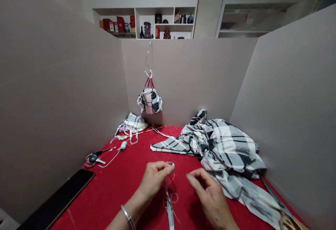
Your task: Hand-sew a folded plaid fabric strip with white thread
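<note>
One narrow pale fabric strip (168, 203) hangs at lower centre above the red bench (112, 196), pinched at its top by the left hand (153, 181); the right hand (208, 198), half open, holds nothing visible; loose thread loops (172, 198) could tangle if the strip swings.

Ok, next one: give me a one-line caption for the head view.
Left hand pinches a fabric strip trailing thread over a red table, right hand beside it, plaid cloth and scissors nearby.
</note>
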### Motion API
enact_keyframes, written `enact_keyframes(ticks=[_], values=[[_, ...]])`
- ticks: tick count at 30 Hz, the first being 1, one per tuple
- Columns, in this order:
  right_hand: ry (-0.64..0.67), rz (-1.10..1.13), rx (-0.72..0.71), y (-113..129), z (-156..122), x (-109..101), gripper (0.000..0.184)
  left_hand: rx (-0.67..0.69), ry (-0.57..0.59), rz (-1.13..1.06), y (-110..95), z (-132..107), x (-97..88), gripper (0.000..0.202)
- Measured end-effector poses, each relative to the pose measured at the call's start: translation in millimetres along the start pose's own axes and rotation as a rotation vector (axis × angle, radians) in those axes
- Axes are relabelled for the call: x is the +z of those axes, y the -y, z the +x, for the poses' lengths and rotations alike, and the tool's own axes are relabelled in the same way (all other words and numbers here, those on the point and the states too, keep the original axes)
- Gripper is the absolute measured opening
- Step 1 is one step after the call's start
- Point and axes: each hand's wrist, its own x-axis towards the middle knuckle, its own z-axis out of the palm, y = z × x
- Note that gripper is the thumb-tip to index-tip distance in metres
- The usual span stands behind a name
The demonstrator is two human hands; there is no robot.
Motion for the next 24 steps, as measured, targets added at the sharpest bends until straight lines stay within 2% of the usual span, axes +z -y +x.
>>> enact_keyframes(ticks=[3, 6, 9, 14, 16, 19, 24], values=[[0.175, 0.198, 0.175, 5.8, -2.9, 14.5, 0.037, 0.062, 0.084, 0.034, -0.8, -5.6, 7.6, 0.027], [0.251, 0.274, 0.259, -1.6, -1.5, 22.7, 0.04, 0.08, 0.144, 0.032, -3.9, -9.4, 11.2, 0.027], [0.227, 0.257, 0.229, -12.8, 1.2, 21.6, 0.039, 0.059, 0.159, 0.001, -6.1, -9.0, 9.2, 0.024], [0.212, 0.191, 0.094, -20.1, 3.2, 14.4, 0.036, -0.186, 0.202, -0.121, -4.6, -5.4, 1.0, 0.026], [0.189, 0.155, 0.049, -19.1, 2.9, 13.2, 0.034, -0.22, 0.22, -0.141, -3.3, -5.1, 0.4, 0.021], [0.122, 0.085, -0.021, -16.8, 1.6, 13.0, 0.031, -0.189, 0.174, -0.083, -2.3, -5.7, 3.4, 0.02], [0.072, 0.1, -0.032, -15.1, -0.7, 16.9, 0.031, -0.029, 0.088, 0.034, -2.0, -9.1, 11.4, 0.021]])
